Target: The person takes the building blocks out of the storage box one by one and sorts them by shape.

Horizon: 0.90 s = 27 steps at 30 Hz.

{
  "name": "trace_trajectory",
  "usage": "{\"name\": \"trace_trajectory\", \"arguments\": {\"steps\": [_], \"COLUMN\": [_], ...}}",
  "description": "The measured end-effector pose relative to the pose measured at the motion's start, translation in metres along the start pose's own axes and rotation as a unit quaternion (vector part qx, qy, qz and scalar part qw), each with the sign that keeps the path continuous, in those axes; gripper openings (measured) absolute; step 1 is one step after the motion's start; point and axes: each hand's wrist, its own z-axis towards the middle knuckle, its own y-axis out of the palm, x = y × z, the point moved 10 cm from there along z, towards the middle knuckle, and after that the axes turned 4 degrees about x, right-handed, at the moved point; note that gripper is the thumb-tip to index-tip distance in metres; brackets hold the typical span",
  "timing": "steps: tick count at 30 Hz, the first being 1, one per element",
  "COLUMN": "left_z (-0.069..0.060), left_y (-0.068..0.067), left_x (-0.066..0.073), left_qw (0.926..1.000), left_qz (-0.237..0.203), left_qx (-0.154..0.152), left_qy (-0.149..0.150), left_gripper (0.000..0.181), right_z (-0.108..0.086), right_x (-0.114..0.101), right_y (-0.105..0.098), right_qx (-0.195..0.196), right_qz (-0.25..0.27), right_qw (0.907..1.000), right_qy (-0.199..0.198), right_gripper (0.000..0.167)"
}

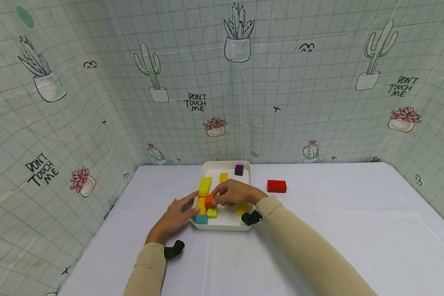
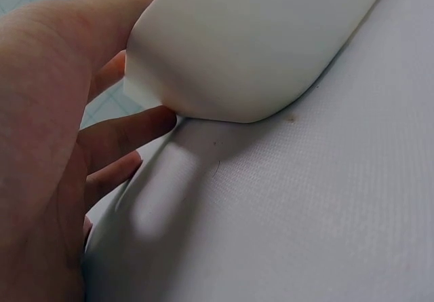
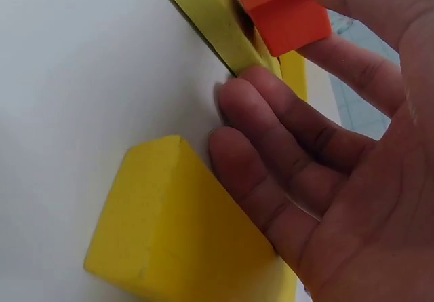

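Observation:
A white tray (image 1: 222,227) holds several coloured blocks. My right hand (image 1: 237,192) reaches over it and pinches an orange block (image 3: 288,17) between thumb and index finger, above a light yellow block (image 3: 210,20). The other right fingers extend near a larger yellow block (image 3: 169,227). My left hand (image 1: 175,216) lies at the tray's left side, thumb over the rim near a blue block (image 1: 201,219) and an amber block (image 1: 202,205). In the left wrist view, one spread finger touches the tray's outer wall (image 2: 237,51); the thumb's tip is hidden behind it.
A yellow block (image 1: 205,186), another amber block (image 1: 223,177) and a purple cube (image 1: 239,169) sit farther back in the tray. Two red blocks (image 1: 276,186) stand side by side on the white tabletop (image 1: 318,213), right of the tray. A patterned cloth (image 1: 266,82) hangs behind.

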Motion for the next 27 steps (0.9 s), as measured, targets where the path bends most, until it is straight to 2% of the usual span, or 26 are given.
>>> {"name": "trace_trajectory", "arguments": {"steps": [5, 11, 19, 27], "left_z": [0.001, 0.000, -0.001, -0.001], "left_y": [0.000, 0.000, 0.000, 0.000], "left_x": [0.001, 0.002, 0.001, 0.001], "left_qw": [1.0000, 0.9999, 0.9999, 0.9998], "left_qz": [0.001, 0.003, 0.008, 0.009], "left_qx": [0.003, 0.006, 0.010, 0.010], "left_qy": [0.006, 0.013, 0.008, 0.013], "left_gripper": [0.065, 0.064, 0.064, 0.064], "right_z": [-0.003, -0.009, -0.014, -0.025], "right_x": [0.002, 0.006, 0.013, 0.011], "right_y": [-0.008, -0.020, -0.032, -0.047], "right_qx": [0.017, 0.045, 0.081, 0.137], "right_qz": [0.017, 0.067, 0.135, 0.154], "right_qw": [0.9997, 0.9965, 0.9866, 0.9772], "right_qy": [0.009, 0.021, 0.042, 0.051], "right_gripper": [0.039, 0.043, 0.042, 0.045]}}
